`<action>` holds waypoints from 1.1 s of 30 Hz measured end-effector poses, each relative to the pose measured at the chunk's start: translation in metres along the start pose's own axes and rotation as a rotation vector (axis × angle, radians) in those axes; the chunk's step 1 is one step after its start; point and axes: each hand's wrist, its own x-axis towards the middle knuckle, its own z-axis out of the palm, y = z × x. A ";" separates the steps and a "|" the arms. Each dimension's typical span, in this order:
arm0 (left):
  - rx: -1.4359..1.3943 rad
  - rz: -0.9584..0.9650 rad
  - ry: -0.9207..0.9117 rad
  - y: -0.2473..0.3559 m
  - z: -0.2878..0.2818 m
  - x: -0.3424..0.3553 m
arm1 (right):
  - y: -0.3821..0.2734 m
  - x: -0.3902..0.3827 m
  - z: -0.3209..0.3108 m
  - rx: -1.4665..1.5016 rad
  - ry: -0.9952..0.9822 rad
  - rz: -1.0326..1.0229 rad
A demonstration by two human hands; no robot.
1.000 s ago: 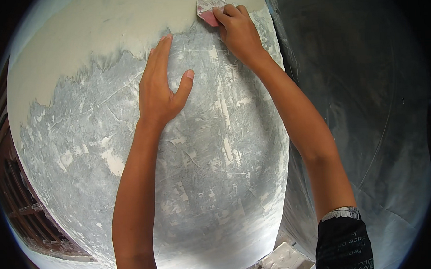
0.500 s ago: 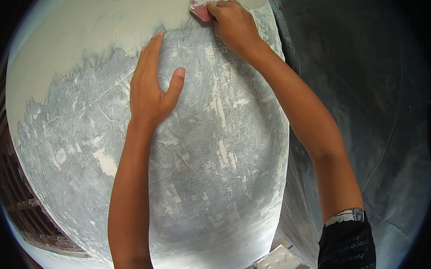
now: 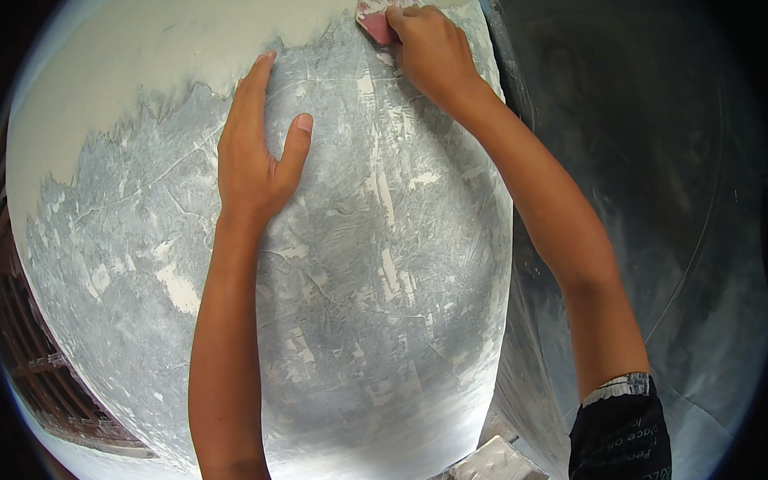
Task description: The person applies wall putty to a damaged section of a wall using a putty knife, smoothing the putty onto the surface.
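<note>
In my right hand (image 3: 439, 56) is a pink putty spreader (image 3: 380, 27) caked with pale filler, pinched between thumb and fingers. Its blade is against a large curved panel (image 3: 331, 183), near the top, where smooth cream filler (image 3: 174, 44) meets the patchy grey surface. The border between the two is ragged. My left hand (image 3: 253, 160) is open on the panel, fingers stretched upward and thumb spread, with the fingertips close to the cream edge. Nothing is in it.
At the lower right lies a tray-like piece (image 3: 499, 466) heaped with pale filler. Dark sheeting (image 3: 636, 189) spreads beyond the panel's right edge. On the far left is a dark brown slatted structure (image 3: 46, 362).
My right hand and the spreader have shifted a little right and slightly down along the cream edge. My left hand has moved slightly left and up; the view has shifted a little too.
</note>
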 end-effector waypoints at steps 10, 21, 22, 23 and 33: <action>0.021 -0.006 0.004 -0.001 0.001 0.000 | -0.010 0.024 -0.021 0.115 0.064 0.043; 0.011 -0.012 0.007 -0.005 -0.009 -0.004 | -0.056 -0.015 -0.033 0.233 -0.001 0.027; 0.001 -0.009 0.012 -0.004 -0.005 -0.003 | -0.037 0.002 -0.026 0.157 0.048 0.037; 0.011 -0.009 0.016 -0.003 -0.001 -0.002 | -0.024 0.018 -0.027 0.156 0.009 0.073; -0.093 -0.072 0.087 -0.006 -0.011 -0.003 | -0.082 -0.021 -0.041 0.366 -0.067 0.007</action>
